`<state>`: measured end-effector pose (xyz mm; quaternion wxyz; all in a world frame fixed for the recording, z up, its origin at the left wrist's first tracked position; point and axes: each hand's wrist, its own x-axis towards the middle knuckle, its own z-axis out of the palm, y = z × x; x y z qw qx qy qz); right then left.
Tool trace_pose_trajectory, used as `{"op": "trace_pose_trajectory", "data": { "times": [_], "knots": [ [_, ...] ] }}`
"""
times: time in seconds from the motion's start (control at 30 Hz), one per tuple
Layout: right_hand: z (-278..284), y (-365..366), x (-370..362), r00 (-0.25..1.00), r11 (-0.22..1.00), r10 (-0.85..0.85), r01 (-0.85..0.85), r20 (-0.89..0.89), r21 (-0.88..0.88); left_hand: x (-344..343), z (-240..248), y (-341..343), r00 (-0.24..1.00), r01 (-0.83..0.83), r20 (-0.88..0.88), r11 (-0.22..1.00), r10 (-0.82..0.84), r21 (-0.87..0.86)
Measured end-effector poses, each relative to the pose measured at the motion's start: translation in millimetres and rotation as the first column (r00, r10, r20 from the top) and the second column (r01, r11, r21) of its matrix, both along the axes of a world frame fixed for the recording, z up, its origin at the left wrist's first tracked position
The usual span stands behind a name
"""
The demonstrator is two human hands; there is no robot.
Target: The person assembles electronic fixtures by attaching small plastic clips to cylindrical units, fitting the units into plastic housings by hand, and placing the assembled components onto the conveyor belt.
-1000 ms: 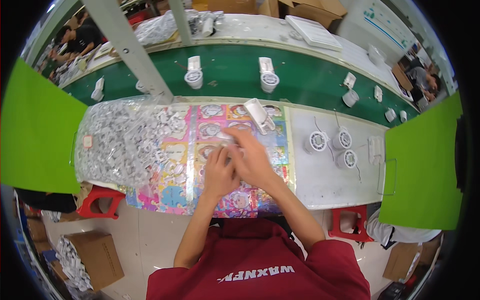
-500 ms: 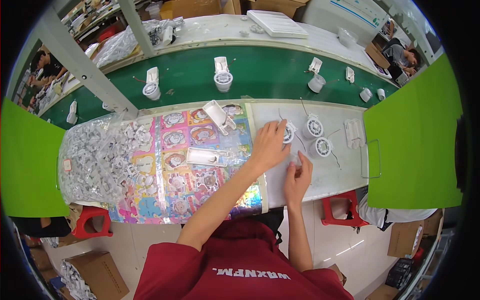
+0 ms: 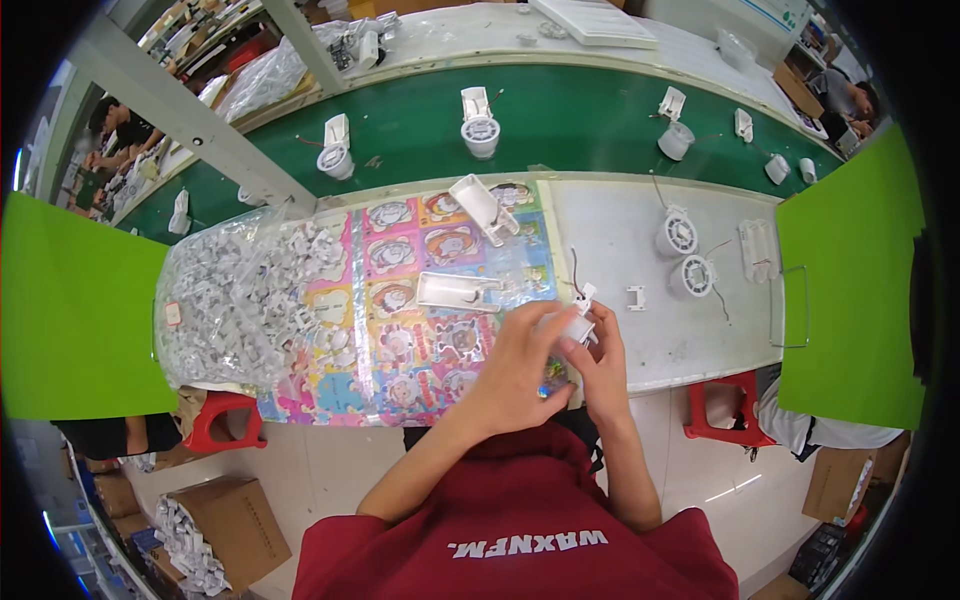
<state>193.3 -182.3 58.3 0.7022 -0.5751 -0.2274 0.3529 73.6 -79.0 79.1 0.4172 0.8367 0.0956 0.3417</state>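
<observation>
Near the front of the bench, my left hand [image 3: 515,355] and my right hand [image 3: 602,372] are closed together around a small white plastic housing with thin wires [image 3: 578,325]. Fingers cover most of it, so its full shape is hidden. A small white bracket [image 3: 636,297] lies just beyond my right hand. Farther right stand two white round units with wires, one [image 3: 677,234] behind the other [image 3: 691,276]. On the colourful mat to the left rest an open white casing [image 3: 460,291] and a second, tilted casing [image 3: 484,209].
A clear bag of small white parts [image 3: 225,300] covers the bench's left end. Beyond runs a green belt [image 3: 400,130] carrying several white units. Green panels [image 3: 850,280] flank the bench. White frames [image 3: 757,250] lie by the right panel; a red stool [image 3: 728,408] is below.
My left hand has drawn a white wired piece from beside the round units back toward me, and my right hand has closed on it too. The small bracket now shows. The view has shifted.
</observation>
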Motion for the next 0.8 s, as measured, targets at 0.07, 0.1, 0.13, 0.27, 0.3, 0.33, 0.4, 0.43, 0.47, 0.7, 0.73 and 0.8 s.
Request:
{"op": "trace_pose_trajectory", "data": {
  "times": [0.07, 0.1, 0.13, 0.27, 0.3, 0.33, 0.4, 0.43, 0.47, 0.7, 0.73, 0.8],
  "knots": [
    [0, -4, 1, 0.993, 0.998, 0.027, -0.034, -0.116, -0.052, -27, 0, 26, 0.994, -0.027, -0.102, 0.993, 0.039, 0.116],
    [-2, -4, 5, 0.993, 0.998, 0.028, -0.035, -0.117, -0.052, -36, 0, 41, 0.978, -0.046, -0.187, 0.971, 0.091, 0.233],
    [-5, -6, 9, 0.995, 0.995, 0.088, -0.09, -0.051, -0.043, -42, 0, 55, 0.958, -0.096, -0.235, 0.954, 0.166, 0.285],
    [7, 6, 22, 0.905, 0.972, 0.233, -0.2, 0.357, -0.126, -45, -22, 101, 0.883, -0.091, -0.354, 0.852, 0.309, 0.515],
    [17, 11, 24, 0.746, 0.953, 0.302, -0.218, 0.594, -0.21, -43, -25, 109, 0.884, -0.095, -0.349, 0.852, 0.31, 0.515],
    [22, 18, 23, 0.666, 0.95, 0.312, -0.235, 0.678, -0.207, -42, -28, 115, 0.889, -0.045, -0.38, 0.876, 0.254, 0.479],
    [21, 26, 28, 0.542, 0.939, 0.342, -0.233, 0.767, -0.253, -39, -27, 116, 0.894, 0.011, -0.408, 0.899, 0.188, 0.438],
    [21, 27, 29, 0.41, 0.928, 0.368, -0.226, 0.834, -0.298, -38, -16, 112, 0.846, 0.006, -0.497, 0.927, 0.195, 0.374],
    [24, 28, 29, 0.411, 0.928, 0.369, -0.22, 0.833, -0.302, -36, -7, 109, 0.789, -0.005, -0.582, 0.951, 0.194, 0.31],
    [37, 41, 23, 0.111, 0.955, 0.266, -0.166, 0.958, -0.246, -40, 4, 100, 0.77, -0.01, -0.626, 0.982, 0.127, 0.188],
    [37, 41, 21, 0.053, 0.955, 0.267, -0.151, 0.962, -0.256, -41, 2, 100, 0.811, -0.013, -0.568, 0.975, 0.141, 0.223],
    [37, 42, 19, 0.037, 0.957, 0.264, -0.131, 0.964, -0.258, -41, 3, 98, 0.848, -0.017, -0.509, 0.966, 0.15, 0.256]
  ]
}}
